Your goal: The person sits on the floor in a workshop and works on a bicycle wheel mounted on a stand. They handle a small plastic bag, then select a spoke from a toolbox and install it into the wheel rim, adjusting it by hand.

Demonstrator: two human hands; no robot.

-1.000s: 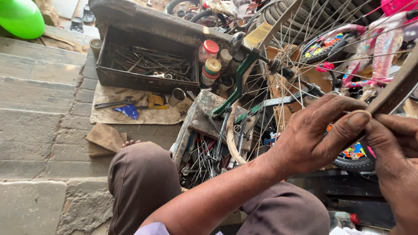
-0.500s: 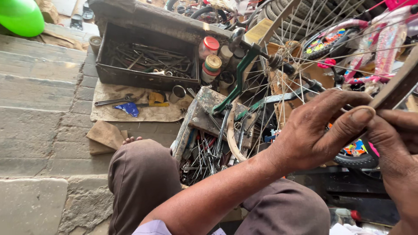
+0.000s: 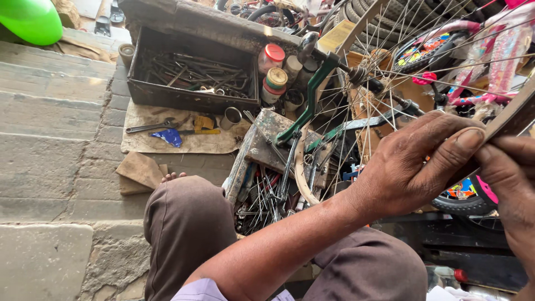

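Observation:
My left hand [image 3: 415, 164] pinches the metal rim [image 3: 510, 120] of a spoked bicycle wheel at the right, thumb pressed against the rim's edge. My right hand [image 3: 510, 189] grips the same rim from the lower right, its fingers meeting my left thumb. Thin spokes [image 3: 401, 67] fan out from the rim toward a hub [image 3: 356, 72] held in a green stand [image 3: 309, 97]. My knees in brown trousers [image 3: 189, 234] fill the bottom of the view.
A dark metal toolbox [image 3: 189, 75] full of tools stands at the back on stone steps. Small jars [image 3: 273, 69] sit beside it. A wrench and blue scrap [image 3: 167, 136] lie on cardboard. A tray of loose spokes [image 3: 267, 195] sits by my knee. A pink child's bicycle [image 3: 490, 50] stands at the right.
My hands stay on the rim. The left thumb has shifted slightly along the rim's edge, and the view has moved a little.

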